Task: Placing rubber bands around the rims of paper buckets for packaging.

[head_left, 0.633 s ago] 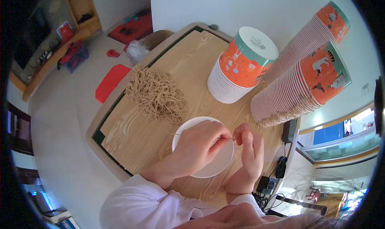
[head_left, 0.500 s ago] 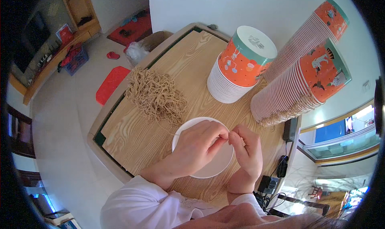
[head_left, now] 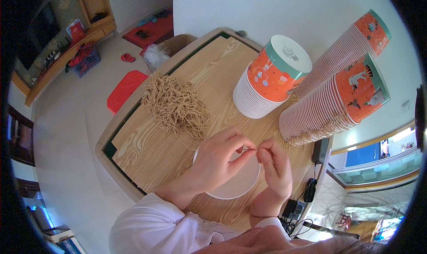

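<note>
My left hand (head_left: 222,158) pinches thin tan string at its fingertips. Close against it, my right hand (head_left: 275,165) also has thumb and finger pressed together on the string, most of which the fingers cover. Under both hands is a round white paper bucket (head_left: 233,187), its inside facing up, partly hidden by the left hand. A tangled heap of tan string (head_left: 175,105) lies on the wooden table (head_left: 151,160) to the left, and a loose strand runs from it toward my left hand.
Upside-down stacks of orange and green paper buckets stand at the far right: a shorter stack (head_left: 278,76), a long stack (head_left: 329,98) with string loops along its side, and another stack (head_left: 351,51) behind. Black power adapters (head_left: 293,208) and cables sit by the right edge.
Both hands stay over the bucket. The left fingers have lifted and opened a little gap behind the pinch, while the right fingers have turned slightly. The whole view has shifted a bit.
</note>
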A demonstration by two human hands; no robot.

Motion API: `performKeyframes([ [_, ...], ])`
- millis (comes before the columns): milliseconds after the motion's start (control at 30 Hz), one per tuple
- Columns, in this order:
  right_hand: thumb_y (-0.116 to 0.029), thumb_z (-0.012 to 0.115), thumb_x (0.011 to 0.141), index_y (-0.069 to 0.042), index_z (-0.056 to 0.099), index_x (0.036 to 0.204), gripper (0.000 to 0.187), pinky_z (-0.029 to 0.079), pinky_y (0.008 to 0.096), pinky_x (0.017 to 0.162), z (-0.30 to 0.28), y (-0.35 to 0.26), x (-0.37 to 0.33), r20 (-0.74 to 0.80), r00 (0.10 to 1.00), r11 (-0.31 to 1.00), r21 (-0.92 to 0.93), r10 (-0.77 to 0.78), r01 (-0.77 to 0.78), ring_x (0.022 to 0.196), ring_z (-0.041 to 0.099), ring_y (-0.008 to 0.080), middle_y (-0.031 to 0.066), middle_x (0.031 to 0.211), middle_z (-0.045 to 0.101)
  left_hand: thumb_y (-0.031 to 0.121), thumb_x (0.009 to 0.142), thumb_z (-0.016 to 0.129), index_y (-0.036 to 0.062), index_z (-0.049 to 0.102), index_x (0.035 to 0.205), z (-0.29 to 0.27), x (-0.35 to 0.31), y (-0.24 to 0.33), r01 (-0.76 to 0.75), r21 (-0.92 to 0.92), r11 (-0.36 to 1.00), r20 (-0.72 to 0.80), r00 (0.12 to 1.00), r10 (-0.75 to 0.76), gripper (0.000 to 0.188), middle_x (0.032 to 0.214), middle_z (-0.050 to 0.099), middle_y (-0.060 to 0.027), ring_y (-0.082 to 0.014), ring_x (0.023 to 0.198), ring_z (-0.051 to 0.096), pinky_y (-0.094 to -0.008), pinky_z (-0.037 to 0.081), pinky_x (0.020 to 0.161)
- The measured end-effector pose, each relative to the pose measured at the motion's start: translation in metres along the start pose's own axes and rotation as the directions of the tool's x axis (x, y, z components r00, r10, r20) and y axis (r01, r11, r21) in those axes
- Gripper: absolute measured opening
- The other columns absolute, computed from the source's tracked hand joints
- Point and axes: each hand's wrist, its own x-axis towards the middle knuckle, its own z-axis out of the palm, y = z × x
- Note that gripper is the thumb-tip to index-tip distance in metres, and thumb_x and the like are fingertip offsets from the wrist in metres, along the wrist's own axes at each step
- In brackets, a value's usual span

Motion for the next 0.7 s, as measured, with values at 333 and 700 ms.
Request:
performKeyframes([
  [333,0.0,0.061,0.086,0.002,0.059,0.089,0.005,0.045,0.0259,0.069,-0.001,0.005,0.003,-0.026,0.995,0.995,0.02,-0.101,0.102,0.077,0.056,0.0148,0.0075,0.08,0.058,0.01,0.077,0.07,0.0092,0.066,0.087,-0.003,0.003,-0.003,0.011,-0.002,1.0,-0.001,1.0,-0.011,0.01,0.078,0.056,-0.0041,-0.0204,0.071,0.06,-0.033,0.048,0.06],
  [700,-0.012,0.053,0.094,0.001,0.058,0.085,0.017,0.043,0.0245,0.064,0.002,0.014,0.007,-0.039,0.999,0.998,0.07,0.013,-0.011,0.069,0.053,0.0107,0.0055,0.076,0.058,0.009,0.076,0.07,0.0092,0.066,0.084,-0.004,0.003,-0.005,-0.034,0.066,0.997,0.002,0.999,0.034,0.009,0.078,0.056,-0.0041,-0.0212,0.071,0.06,-0.033,0.047,0.06],
])
